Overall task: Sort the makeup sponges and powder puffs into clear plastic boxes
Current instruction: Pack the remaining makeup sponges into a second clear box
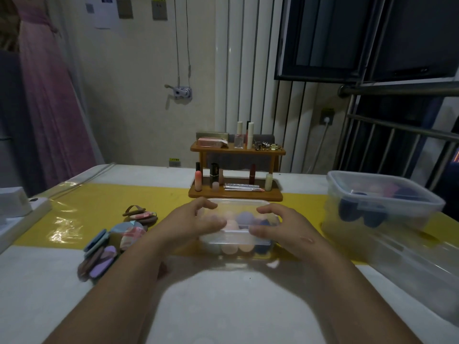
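Note:
A small clear plastic box (pixel 238 247) sits in the middle of the table with a clear lid (pixel 236 203) on top. Pink, peach, purple and dark blue makeup sponges (pixel 244 217) show through it. My left hand (pixel 196 220) rests on the lid's left side, fingers curled over it. My right hand (pixel 280 224) presses the lid's right side. To the left, several flat powder puffs (pixel 104 254) lie in a loose pile, with two more brown and pink puffs (pixel 141 213) behind them.
A larger clear box (pixel 382 199) with dark blue sponges stands at the right, on a clear lid (pixel 422 264). A wooden two-tier cosmetics shelf (pixel 236 170) with lipsticks and bottles stands just behind the small box. A white device (pixel 17 204) sits at the left edge.

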Demonstrator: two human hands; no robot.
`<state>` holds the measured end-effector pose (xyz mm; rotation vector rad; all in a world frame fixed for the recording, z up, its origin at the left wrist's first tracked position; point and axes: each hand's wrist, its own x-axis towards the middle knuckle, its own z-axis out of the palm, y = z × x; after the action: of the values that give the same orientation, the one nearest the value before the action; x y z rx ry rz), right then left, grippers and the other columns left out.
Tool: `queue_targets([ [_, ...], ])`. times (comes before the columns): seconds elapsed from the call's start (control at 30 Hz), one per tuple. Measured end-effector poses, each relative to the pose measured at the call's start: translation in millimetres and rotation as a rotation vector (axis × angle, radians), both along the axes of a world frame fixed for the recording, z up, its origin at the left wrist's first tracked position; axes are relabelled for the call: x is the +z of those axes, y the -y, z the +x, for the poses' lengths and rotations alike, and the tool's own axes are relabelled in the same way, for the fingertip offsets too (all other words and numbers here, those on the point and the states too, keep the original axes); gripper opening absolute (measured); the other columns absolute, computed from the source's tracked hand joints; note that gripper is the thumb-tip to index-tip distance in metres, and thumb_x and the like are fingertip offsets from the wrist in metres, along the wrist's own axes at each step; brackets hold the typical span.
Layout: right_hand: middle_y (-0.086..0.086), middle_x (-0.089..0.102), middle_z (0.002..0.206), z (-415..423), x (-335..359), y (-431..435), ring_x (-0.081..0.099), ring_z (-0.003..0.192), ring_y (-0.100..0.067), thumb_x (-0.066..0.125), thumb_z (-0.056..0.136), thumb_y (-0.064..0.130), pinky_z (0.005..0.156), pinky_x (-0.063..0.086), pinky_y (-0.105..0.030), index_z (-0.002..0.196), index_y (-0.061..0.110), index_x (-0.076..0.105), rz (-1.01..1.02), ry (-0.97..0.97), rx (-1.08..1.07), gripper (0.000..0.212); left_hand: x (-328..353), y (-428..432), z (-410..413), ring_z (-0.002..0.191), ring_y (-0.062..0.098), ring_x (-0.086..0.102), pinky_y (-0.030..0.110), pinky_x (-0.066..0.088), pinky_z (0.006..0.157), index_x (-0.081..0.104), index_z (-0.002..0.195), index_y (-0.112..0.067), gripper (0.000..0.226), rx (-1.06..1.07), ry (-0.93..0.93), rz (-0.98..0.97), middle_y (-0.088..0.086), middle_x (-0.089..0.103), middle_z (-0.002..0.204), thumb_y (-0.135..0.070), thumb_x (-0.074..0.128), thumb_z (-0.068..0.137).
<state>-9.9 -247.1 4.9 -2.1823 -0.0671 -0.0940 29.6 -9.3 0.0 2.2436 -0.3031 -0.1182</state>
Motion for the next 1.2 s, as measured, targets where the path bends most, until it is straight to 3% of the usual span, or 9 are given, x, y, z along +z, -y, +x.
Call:
queue_targets([
  [0.13,0.012,0.049,0.128,-2,4,3,0.052,0.112,-0.012,0.090,0.066,0.031,0.075,0.045,-0.015,0.139,0.034,0.047,-0.158,-0.078,0.089,0.085,4,-4,-2,0.108,0.014,0.054,0.027,0.047,0.086,0.035,0.137,-0.041,0.081,-0.107,-0.029,0.163,-0.007,0.050,0.126,-0.050,0.082,0.072],
  [0.4,0.013,0.055,0.134,1,1,4,0.047,0.107,-0.006,0.094,0.061,0.021,0.069,0.042,-0.012,0.138,0.037,0.052,-0.233,0.003,0.031,0.088,-3,0,-2,0.108,0.016,0.056,0.031,0.051,0.091,0.035,0.140,-0.040,0.093,-0.072,0.085,0.198,-0.005,0.055,0.133,-0.044,0.089,0.064],
  [0.53,0.011,0.050,0.145,3,-2,2,0.047,0.116,-0.007,0.093,0.064,0.024,0.088,0.042,-0.019,0.140,0.035,0.052,-0.235,0.052,-0.006,0.088,-5,3,-3,0.113,0.016,0.053,0.025,0.049,0.086,0.034,0.145,-0.039,0.092,-0.040,0.113,0.182,-0.001,0.052,0.142,-0.043,0.086,0.069],
  [0.67,0.007,0.033,0.156,5,-6,1,0.038,0.137,-0.018,0.087,0.071,0.039,0.103,0.041,-0.031,0.145,0.040,0.043,-0.276,0.050,-0.024,0.086,-6,13,-5,0.139,0.021,0.038,0.035,0.043,0.106,0.018,0.148,-0.054,0.097,0.014,0.186,0.158,-0.005,0.029,0.159,-0.050,0.080,0.074],
  [0.77,0.003,0.041,0.141,6,-7,1,0.049,0.124,-0.024,0.076,0.081,0.047,0.095,0.051,-0.037,0.139,0.038,0.042,-0.012,0.002,-0.059,0.068,-8,27,-4,0.128,0.029,0.048,0.047,0.050,0.099,0.023,0.149,-0.041,0.074,0.313,0.072,-0.319,0.006,0.040,0.151,-0.054,0.063,0.088],
  [0.87,0.001,0.046,0.127,9,-7,-2,0.056,0.101,-0.021,0.071,0.085,0.024,0.083,0.059,-0.042,0.120,0.032,0.051,0.117,-0.020,-0.136,0.041,-14,32,1,0.101,0.028,0.057,0.050,0.056,0.087,0.036,0.130,-0.028,0.045,0.498,0.038,-0.328,0.011,0.054,0.123,-0.037,0.057,0.091],
  [1.0,0.004,0.059,0.112,12,-16,-16,0.061,0.087,-0.011,0.073,0.083,0.015,0.057,0.051,-0.021,0.113,0.029,0.060,0.093,0.054,-0.190,0.036,-14,27,4,0.088,0.022,0.056,0.045,0.058,0.074,0.050,0.113,-0.025,0.025,0.566,0.050,-0.373,0.005,0.057,0.104,-0.018,0.056,0.089],
  [1.07,0.007,0.064,0.110,13,-23,-26,0.065,0.090,-0.008,0.075,0.085,0.016,0.069,0.059,-0.026,0.121,0.030,0.062,0.161,0.077,-0.147,0.041,-13,22,5,0.087,0.020,0.056,0.034,0.052,0.060,0.057,0.111,-0.024,0.019,0.616,0.096,-0.394,0.005,0.058,0.107,-0.016,0.054,0.093],
  [1.2,0.004,0.063,0.128,20,-29,-44,0.063,0.107,-0.011,0.062,0.090,0.004,0.090,0.056,-0.029,0.140,0.030,0.054,0.191,0.031,-0.068,0.056,-14,10,8,0.094,0.023,0.057,0.028,0.050,0.059,0.063,0.110,-0.020,0.015,0.712,0.115,-0.542,0.004,0.057,0.109,-0.019,0.054,0.098],
])
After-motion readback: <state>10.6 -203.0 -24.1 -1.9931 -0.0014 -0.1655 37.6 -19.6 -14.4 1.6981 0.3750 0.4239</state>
